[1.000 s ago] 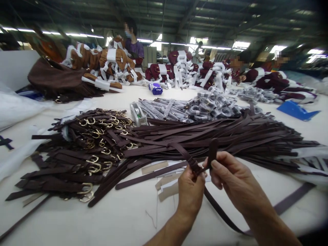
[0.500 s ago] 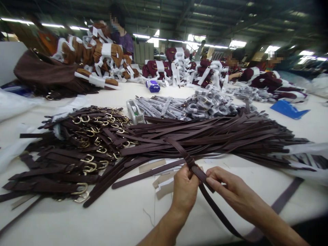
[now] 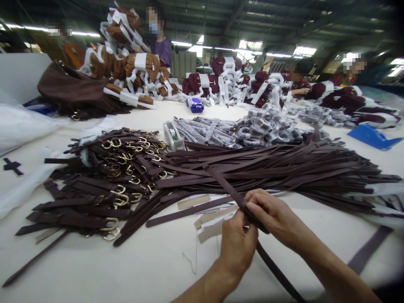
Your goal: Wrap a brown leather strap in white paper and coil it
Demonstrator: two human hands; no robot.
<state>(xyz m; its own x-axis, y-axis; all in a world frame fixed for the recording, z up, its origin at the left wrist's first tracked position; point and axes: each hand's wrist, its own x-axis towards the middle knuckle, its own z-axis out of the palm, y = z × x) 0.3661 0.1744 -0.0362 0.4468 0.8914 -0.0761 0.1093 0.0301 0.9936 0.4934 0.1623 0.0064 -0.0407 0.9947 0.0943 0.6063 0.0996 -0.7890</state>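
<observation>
Both of my hands hold one dark brown leather strap (image 3: 224, 185) low at the centre of the view. My left hand (image 3: 237, 244) is closed round it from below. My right hand (image 3: 272, 214) pinches the same strap from the right, thumb on top. The strap runs up and left from my fingers into a big fan of like straps (image 3: 284, 166), and its other end drops toward me past my right wrist. A heap of straps with brass buckles (image 3: 107, 185) lies to the left.
A white table (image 3: 126, 269) bears paper tabs (image 3: 208, 219) just left of my hands, a tape dispenser (image 3: 173, 136), plastic-wrapped straps (image 3: 252, 128) and a blue tray (image 3: 372, 136). Brown and maroon bags (image 3: 132, 75) are piled at the far edge, where other people work.
My right hand brought the raised strap end down and slid in against my left hand; the two now grip the strap close together. The view shifted slightly.
</observation>
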